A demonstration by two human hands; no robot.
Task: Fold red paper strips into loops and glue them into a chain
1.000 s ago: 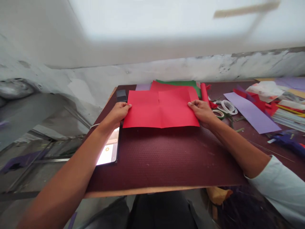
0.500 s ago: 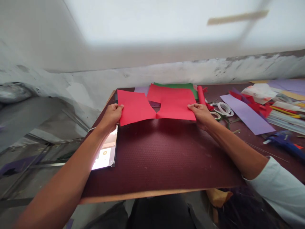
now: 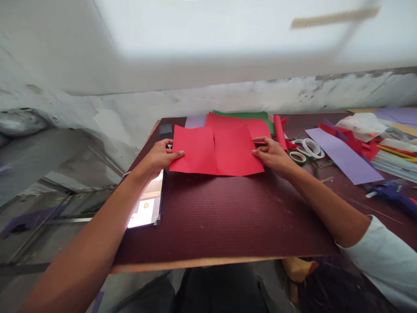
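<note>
Rectangular red paper sheet [image 3: 194, 150], part-slit, centre frame; left grip [image 3: 159, 155] and right grip [image 3: 274, 157] pinch opposite edges; textured maroon bench [image 3: 224, 217] beneath.

left hand [image 3: 159, 156]: holds slit red paper [image 3: 195, 150], left edge | right hand [image 3: 273, 155]: right edge | tablet [image 3: 148, 204]: lit, on maroon tabletop [image 3: 228, 221]

Red sheet [image 3: 233, 152]: smooth, matt paper; worktop [image 3: 228, 217]: finely textured, faint sheen, edge [image 3: 195, 263] like raw wood; lit screen [image 3: 148, 206]: glossy, glass-like; wall [image 3: 228, 93]: rough, flaking; sleeve [image 3: 381, 252]: matt cloth; crumpled bag [image 3: 361, 124]: thin plastic.
</note>
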